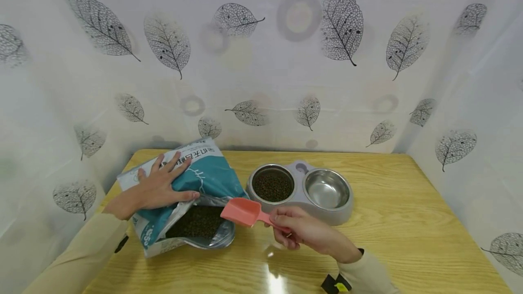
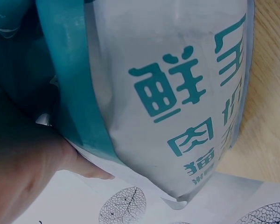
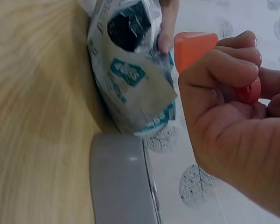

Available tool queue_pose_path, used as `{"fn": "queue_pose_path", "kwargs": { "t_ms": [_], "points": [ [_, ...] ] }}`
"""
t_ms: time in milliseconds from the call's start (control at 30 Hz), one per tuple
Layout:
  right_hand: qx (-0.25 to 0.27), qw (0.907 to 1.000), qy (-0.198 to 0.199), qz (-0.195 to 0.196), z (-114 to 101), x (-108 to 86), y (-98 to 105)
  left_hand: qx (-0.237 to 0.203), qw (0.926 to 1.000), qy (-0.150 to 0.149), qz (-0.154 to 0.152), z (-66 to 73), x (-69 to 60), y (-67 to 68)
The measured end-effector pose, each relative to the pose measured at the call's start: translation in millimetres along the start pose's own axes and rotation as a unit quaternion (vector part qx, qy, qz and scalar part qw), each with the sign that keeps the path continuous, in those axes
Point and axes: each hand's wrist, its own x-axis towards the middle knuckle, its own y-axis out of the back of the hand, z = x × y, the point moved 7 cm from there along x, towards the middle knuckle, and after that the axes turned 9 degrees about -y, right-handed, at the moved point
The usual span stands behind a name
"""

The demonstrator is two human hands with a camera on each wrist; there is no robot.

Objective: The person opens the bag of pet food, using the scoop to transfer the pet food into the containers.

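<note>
A teal-and-white bag of pet food [image 1: 218, 173] lies on its side at the left, its mouth open toward the front with brown kibble [image 1: 196, 221] inside. My left hand [image 1: 159, 187] rests on top of the bag, fingers spread, thumb near the mouth. With my right hand [image 1: 300, 228] I grip the handle of a red plastic scoop [image 1: 242, 211], whose pan is just right of the bag's mouth; no kibble shows in it. In the right wrist view, fingers [image 3: 224, 70] curl round the scoop's handle.
Behind the scoop stands a grey double pet bowl [image 1: 341, 214]. Its left steel bowl [image 1: 254, 185] holds kibble, while the right steel bowl [image 1: 327, 189] shows bare metal. Everything stands on a wooden table [image 1: 408, 221], with a leaf-patterned curtain [image 1: 261, 71] behind it.
</note>
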Motion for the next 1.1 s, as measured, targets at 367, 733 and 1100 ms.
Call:
{"fn": "queue_pose_path", "kwargs": {
  "t_ms": [367, 733, 1100],
  "points": [
    [0.039, 0.9952, -0.066, -0.061, 22, 20.4, -42, -0.002, 1.0, 0.001, -0.003, 0.5, 0.6, 0.1],
    [0.115, 0.9859, -0.108, -0.056, 34, 44.6, -73, -0.005, 1.0, 0.004, -0.004, 0.6, 0.0, -1.1],
    [0.175, 0.979, -0.096, -0.041, 32, 65.6, -89, -0.003, 1.0, 0.002, -0.004, 1.4, -0.7, 1.1]
  ]
}}
